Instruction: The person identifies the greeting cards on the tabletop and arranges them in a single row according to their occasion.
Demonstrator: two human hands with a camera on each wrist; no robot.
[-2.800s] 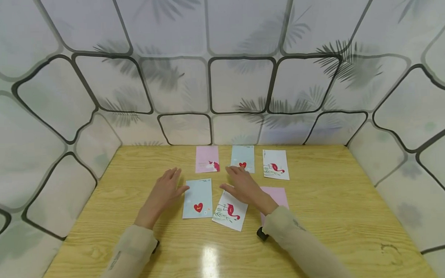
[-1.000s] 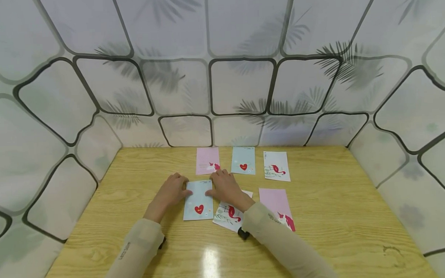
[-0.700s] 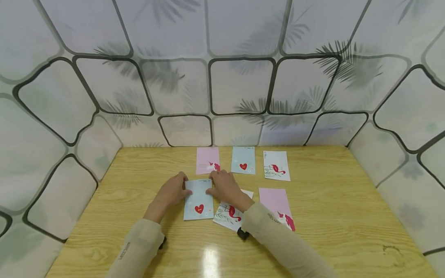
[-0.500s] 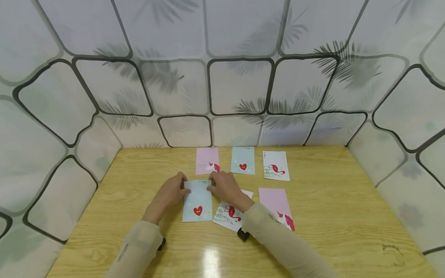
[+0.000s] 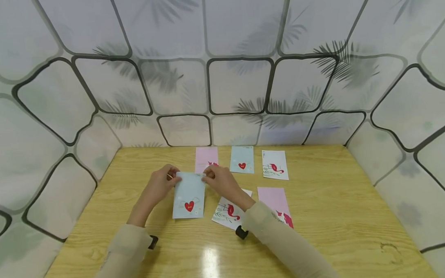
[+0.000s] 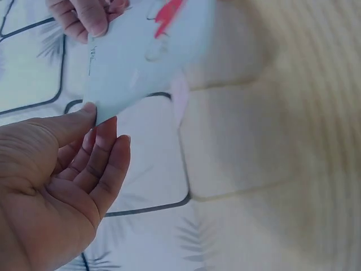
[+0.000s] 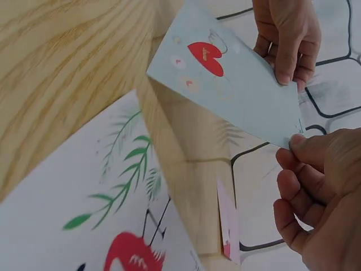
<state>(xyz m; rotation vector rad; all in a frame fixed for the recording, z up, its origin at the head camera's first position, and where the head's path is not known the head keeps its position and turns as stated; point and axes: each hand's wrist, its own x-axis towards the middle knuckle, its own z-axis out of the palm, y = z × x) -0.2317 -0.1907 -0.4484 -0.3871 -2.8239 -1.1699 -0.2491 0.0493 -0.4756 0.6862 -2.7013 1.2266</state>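
Observation:
A light blue card with a red winged heart [image 5: 189, 197] is held up by its far corners, tilted over the table. My left hand [image 5: 158, 186] pinches the far left corner between thumb and fingers. At the far right corner, my right hand [image 5: 224, 183] pinches it the same way; the right wrist view shows the thumb on the card's face [image 7: 242, 107]. Below my right forearm lies a white flamingo card [image 5: 228, 212], turned at an angle and partly covered by the wrist. A pink unicorn card [image 5: 274, 200] lies just right of that forearm.
Along the back of the wooden table [image 5: 339, 216] lie a pink card [image 5: 206, 158], a second blue heart card [image 5: 242, 156] and a second white flamingo card [image 5: 275, 163]. Patterned cloth [image 5: 239, 85] walls in the back and both sides.
Both hands came to the near blue card's far corners and pinched it. Since half a second ago they have raised it and shifted it slightly left. The other cards stay put.

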